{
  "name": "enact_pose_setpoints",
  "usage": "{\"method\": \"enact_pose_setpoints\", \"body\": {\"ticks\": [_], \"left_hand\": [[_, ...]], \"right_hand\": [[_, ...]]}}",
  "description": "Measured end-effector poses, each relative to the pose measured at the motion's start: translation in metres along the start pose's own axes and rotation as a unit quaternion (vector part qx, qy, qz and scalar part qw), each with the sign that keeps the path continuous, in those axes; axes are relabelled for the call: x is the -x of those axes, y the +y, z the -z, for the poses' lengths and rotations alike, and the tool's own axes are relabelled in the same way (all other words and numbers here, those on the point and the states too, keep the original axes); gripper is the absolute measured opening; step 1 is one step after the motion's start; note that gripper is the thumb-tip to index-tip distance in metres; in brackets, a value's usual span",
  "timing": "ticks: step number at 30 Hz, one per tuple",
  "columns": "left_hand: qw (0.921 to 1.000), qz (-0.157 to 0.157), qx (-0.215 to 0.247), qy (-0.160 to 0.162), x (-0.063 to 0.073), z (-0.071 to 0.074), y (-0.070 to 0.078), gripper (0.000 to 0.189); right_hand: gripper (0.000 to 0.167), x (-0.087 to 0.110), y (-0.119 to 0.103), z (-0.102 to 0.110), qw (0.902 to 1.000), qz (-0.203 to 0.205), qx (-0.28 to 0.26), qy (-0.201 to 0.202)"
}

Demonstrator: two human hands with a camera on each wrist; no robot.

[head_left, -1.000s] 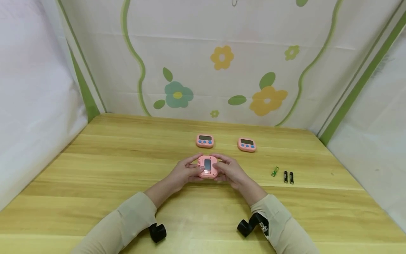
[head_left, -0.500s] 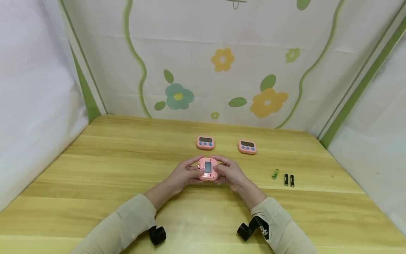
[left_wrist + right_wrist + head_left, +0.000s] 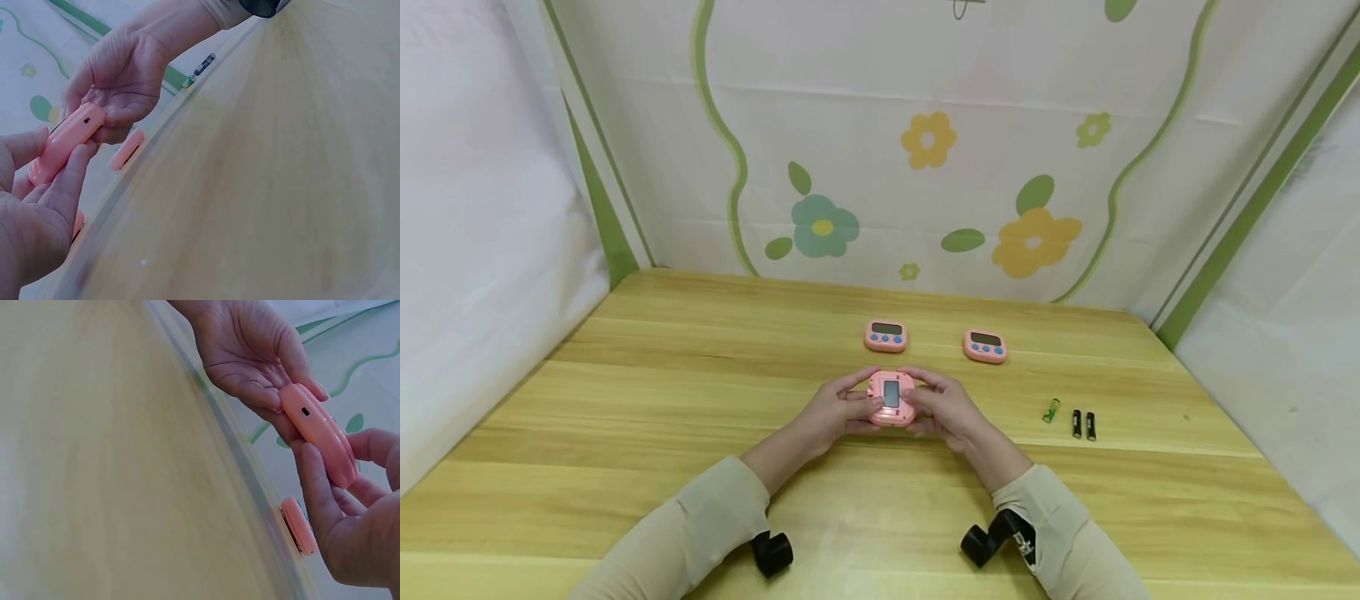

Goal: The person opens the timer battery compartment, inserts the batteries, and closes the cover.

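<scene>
Between both hands a pink digital timer is held up over the table, a grey rectangular panel on its upward side. My left hand grips its left edge, thumb on the upper face and fingers along the rim. The right hand grips the opposite edge, with its thumb near the grey panel. Both wrist views show the timer's rounded side edge with a small dark slot in it. Behind the hands, two more pink timers, one at the middle and one farther right, lie with screens and blue buttons up.
On the wooden table, right of the hands, lie a green battery and two black batteries, one beside the other. A white flowered curtain stands behind the table, and white cloth walls flank it.
The head view has tilted slightly, so everything sits a little lower in it. Both hands keep the same grip on the timer.
</scene>
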State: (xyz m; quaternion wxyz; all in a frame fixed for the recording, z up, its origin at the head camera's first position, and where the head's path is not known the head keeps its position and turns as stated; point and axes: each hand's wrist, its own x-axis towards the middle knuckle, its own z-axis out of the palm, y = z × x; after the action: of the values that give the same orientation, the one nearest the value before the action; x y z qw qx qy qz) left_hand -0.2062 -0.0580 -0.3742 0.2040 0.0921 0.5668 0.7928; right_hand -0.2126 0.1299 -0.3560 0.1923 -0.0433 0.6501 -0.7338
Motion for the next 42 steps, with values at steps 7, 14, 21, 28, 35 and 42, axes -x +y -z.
{"method": "enact_pose_setpoints", "body": {"ticks": [7, 14, 21, 28, 35, 42], "left_hand": [[1.0000, 0.005, 0.007, -0.004, -0.0001, -0.0008, -0.0004, 0.060], [0.9999, 0.007, 0.014, 0.001, 0.0003, -0.0007, -0.0009, 0.059], [0.9997, 0.011, 0.023, 0.004, 0.0008, -0.0019, -0.0001, 0.056], [0.9993, 0.016, 0.029, 0.017, 0.0002, -0.0016, 0.0003, 0.056], [0.9991, 0.014, 0.032, 0.022, -0.0009, -0.0011, 0.0016, 0.056], [0.9988, 0.014, 0.041, 0.021, -0.0015, 0.0006, 0.0011, 0.057]], "right_hand": [[0.048, 0.0009, -0.0004, -0.0001, 1.0000, 0.000, 0.010, -0.002], [0.047, 0.0011, -0.0004, -0.0004, 0.9999, 0.007, 0.012, -0.006], [0.045, -0.0001, 0.0011, 0.0001, 0.9999, 0.013, 0.002, -0.005], [0.045, -0.0027, 0.0036, -0.0001, 0.9998, 0.019, -0.003, 0.002], [0.042, -0.0037, 0.0036, -0.0014, 0.9996, 0.025, 0.002, 0.012], [0.043, -0.0017, -0.0009, 0.0001, 0.9999, 0.013, -0.009, -0.007]]}}
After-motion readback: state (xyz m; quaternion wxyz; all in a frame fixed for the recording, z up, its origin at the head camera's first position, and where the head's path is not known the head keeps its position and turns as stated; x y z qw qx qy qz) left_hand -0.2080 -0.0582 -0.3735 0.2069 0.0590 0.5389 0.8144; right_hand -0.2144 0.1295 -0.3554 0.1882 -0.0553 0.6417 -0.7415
